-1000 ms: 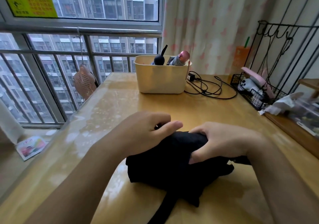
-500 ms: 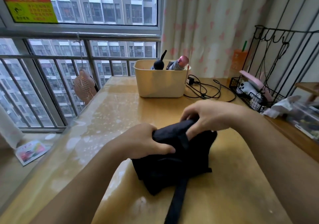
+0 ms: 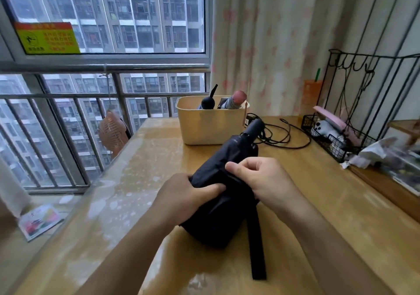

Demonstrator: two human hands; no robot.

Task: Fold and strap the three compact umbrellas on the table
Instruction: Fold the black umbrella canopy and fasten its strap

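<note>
A black compact umbrella (image 3: 229,156) is held tilted over the wooden table (image 3: 306,208), its handle (image 3: 254,127) pointing away toward the bin. My left hand (image 3: 184,194) grips the bunched canopy from the left side. My right hand (image 3: 261,176) pinches the fabric at the top of the bundle. A black strap (image 3: 256,244) hangs down from the bundle onto the table. Two other folded umbrellas, one with a black handle (image 3: 208,102) and one with a pink handle (image 3: 236,100), stand in a cream bin (image 3: 209,125).
Black cables (image 3: 281,135) lie right of the bin. A wire basket (image 3: 334,135) with small items and a pile of clutter (image 3: 386,156) line the right edge. A small pink fan (image 3: 112,133) hangs off the table's left side by the window railing.
The umbrella has been lifted and turned so its handle points away from me. My right hand moved from the far end back onto the top of the bundle, and the strap now hangs further right.
</note>
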